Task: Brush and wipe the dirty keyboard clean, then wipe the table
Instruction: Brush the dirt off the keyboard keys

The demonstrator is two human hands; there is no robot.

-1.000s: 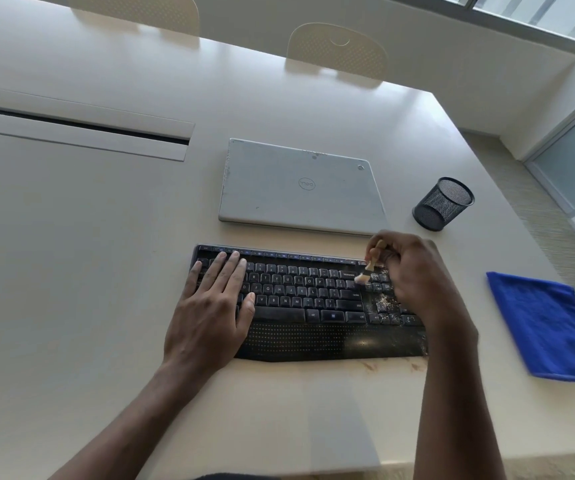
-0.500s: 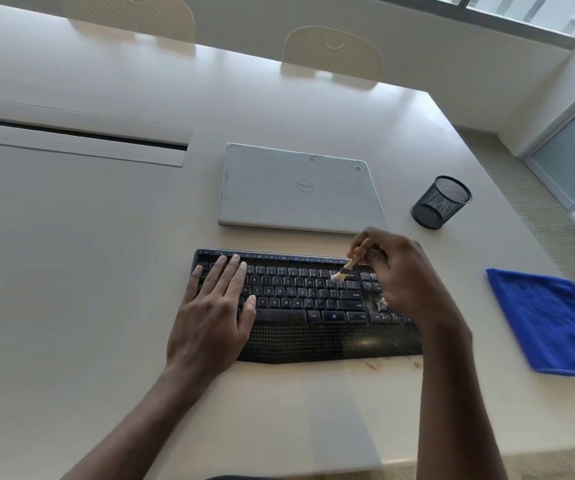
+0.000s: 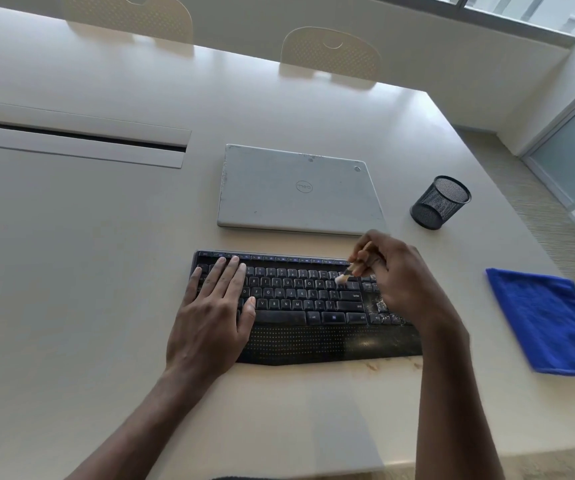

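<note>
Black keyboard [image 3: 300, 306], 1: left grip [image 3: 213, 317] rests flat on it, right grip [image 3: 400, 282] pinches 1 brush [image 3: 344, 275].

My keyboard [image 3: 300, 299] is black, dotted in rows along its near edge, with pale specks at its right end. My brush [image 3: 343, 276]: tan handle, whitish bristles. The cloth [image 3: 549, 320] at right is bright blue, the mesh cup [image 3: 440, 202] black, the laptop [image 3: 296, 192] scuffed silver-grey, the table [image 3: 71, 271] cream.

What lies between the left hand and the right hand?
In the head view, the middle keys of the keyboard lie between the left hand and the right hand; the brush in that hand reaches over them.
</note>
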